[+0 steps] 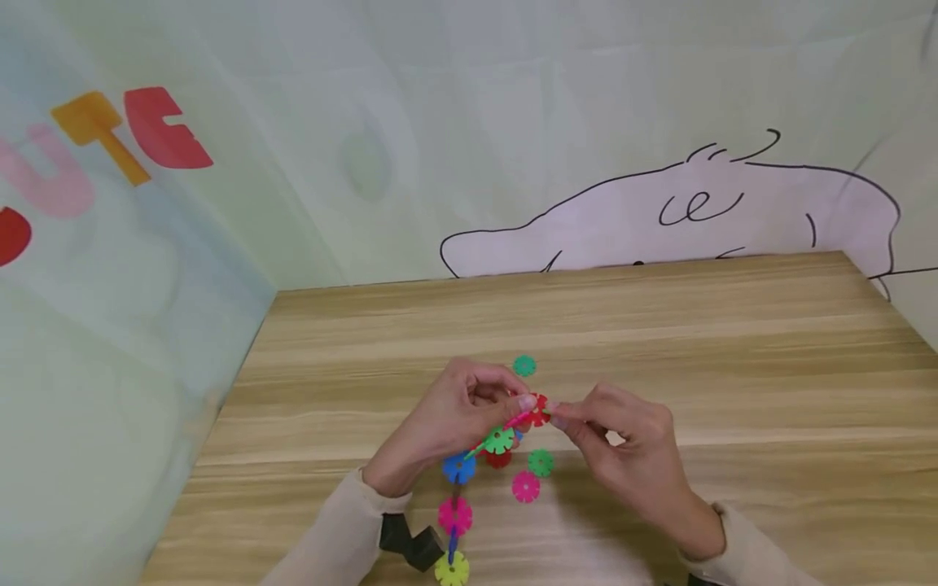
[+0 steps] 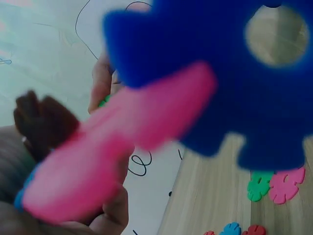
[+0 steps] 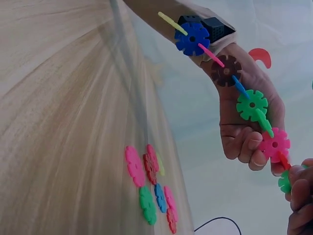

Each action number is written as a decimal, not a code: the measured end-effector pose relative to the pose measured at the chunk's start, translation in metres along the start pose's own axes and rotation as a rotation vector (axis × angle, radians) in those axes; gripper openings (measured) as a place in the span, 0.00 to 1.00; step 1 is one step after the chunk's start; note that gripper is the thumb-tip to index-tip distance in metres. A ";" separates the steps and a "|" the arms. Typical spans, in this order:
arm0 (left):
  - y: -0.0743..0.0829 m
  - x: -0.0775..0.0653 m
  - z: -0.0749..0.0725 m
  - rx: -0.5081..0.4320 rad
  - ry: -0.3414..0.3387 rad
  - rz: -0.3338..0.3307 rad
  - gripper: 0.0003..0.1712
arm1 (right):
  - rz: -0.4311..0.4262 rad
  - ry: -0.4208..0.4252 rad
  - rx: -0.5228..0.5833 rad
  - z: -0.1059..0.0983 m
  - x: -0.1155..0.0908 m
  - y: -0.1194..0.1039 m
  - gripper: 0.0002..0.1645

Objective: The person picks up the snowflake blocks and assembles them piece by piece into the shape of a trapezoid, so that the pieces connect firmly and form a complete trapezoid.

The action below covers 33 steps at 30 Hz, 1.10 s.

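A chain of interlocked notched plastic discs, snowflake-type building pieces, hangs between the hands. My left hand [image 1: 447,419] pinches it near its upper end, at a pink disc [image 3: 274,141] beside a red disc [image 1: 541,411]. Below trail a green disc [image 1: 500,440], a blue disc [image 1: 459,468], a brown disc [image 3: 226,68], another pink disc [image 1: 455,516], a dark blue disc [image 3: 190,44] and a yellow disc [image 1: 452,570]. With thumb and fingertip my right hand [image 1: 630,431] pinches a small green disc [image 3: 283,182] at the red disc's edge; fingers partly cover it.
Loose discs lie on the wood-grain table [image 1: 352,325]: a green disc [image 1: 524,365] beyond the hands, a second green disc [image 1: 541,462] and a pink disc [image 1: 526,487] nearer. A printed cloth backdrop [image 1: 366,106] rises behind and to the left. A black wrist device [image 1: 410,544] sits by the left sleeve.
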<state>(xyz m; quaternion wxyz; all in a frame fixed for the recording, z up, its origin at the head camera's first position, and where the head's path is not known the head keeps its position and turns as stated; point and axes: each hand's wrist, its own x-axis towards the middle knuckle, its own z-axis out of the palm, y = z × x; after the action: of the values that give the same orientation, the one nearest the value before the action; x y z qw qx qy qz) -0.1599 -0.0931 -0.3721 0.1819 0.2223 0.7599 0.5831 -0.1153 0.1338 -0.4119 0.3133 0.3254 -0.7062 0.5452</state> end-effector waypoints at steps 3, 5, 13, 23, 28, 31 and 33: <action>-0.001 0.001 0.001 0.003 -0.001 0.008 0.06 | 0.014 -0.009 -0.009 -0.001 0.000 -0.001 0.07; -0.003 0.000 0.002 -0.003 -0.007 0.003 0.06 | 0.022 -0.010 -0.007 -0.001 -0.003 -0.001 0.05; -0.006 0.002 -0.001 -0.052 -0.004 -0.068 0.07 | 0.140 -0.061 0.016 -0.002 -0.004 -0.001 0.17; 0.004 0.003 -0.009 0.017 0.027 -0.135 0.07 | 0.416 -0.149 0.010 0.000 -0.001 -0.003 0.18; 0.009 0.005 -0.009 0.049 0.052 -0.157 0.07 | 0.680 -0.263 0.004 0.001 -0.007 0.003 0.12; 0.007 0.003 -0.008 0.052 0.047 -0.149 0.08 | 0.779 -0.393 -0.036 0.006 -0.015 0.009 0.12; 0.004 0.002 -0.008 0.051 0.043 -0.154 0.08 | 0.772 -0.481 -0.091 0.010 -0.021 0.013 0.12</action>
<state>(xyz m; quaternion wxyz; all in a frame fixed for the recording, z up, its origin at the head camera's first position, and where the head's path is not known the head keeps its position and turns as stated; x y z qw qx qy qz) -0.1647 -0.0973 -0.3660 0.2043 0.1553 0.7931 0.5524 -0.1140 0.1294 -0.4378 -0.0716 0.1418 -0.8516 0.4996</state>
